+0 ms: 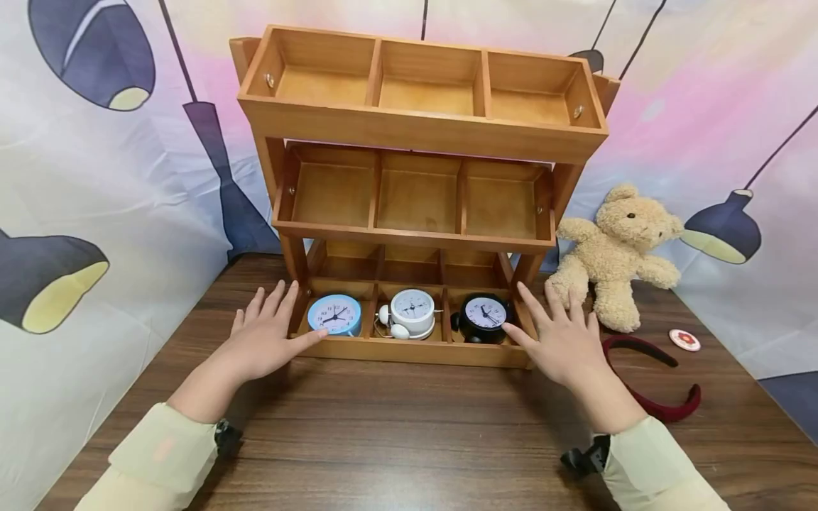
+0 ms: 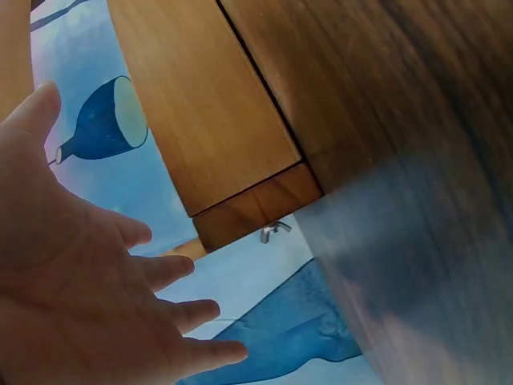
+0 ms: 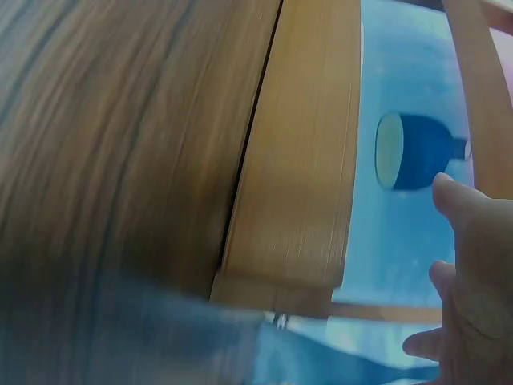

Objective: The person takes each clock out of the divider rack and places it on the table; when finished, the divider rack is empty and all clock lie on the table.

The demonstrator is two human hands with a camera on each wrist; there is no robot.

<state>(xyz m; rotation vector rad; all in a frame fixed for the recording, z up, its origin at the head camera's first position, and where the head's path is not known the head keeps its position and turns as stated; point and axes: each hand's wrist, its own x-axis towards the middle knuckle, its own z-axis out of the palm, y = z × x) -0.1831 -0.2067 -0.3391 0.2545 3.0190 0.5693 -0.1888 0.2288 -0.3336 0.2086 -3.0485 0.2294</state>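
A three-tier wooden shelf rack (image 1: 422, 131) stands on the table, each tier split into compartments. In its bottom tier sit three clocks, one per front compartment: a light blue clock (image 1: 335, 316) at left, a white twin-bell alarm clock (image 1: 412, 312) tipped back in the middle, and a black clock (image 1: 483, 319) at right. My left hand (image 1: 265, 344), fingers spread, is beside the bottom tier's left end, thumb close to the blue clock. At the opposite end my right hand (image 1: 565, 344) is spread likewise, its thumb near the black clock. Whether either hand touches the wood, I cannot tell.
To the right of the rack sits a beige teddy bear (image 1: 613, 259). A dark red headband (image 1: 667, 411) and a small round badge (image 1: 685, 340) lie in front of it on the wooden table (image 1: 409, 440). Behind hangs a cloth backdrop (image 1: 160, 191) printed with lamps.
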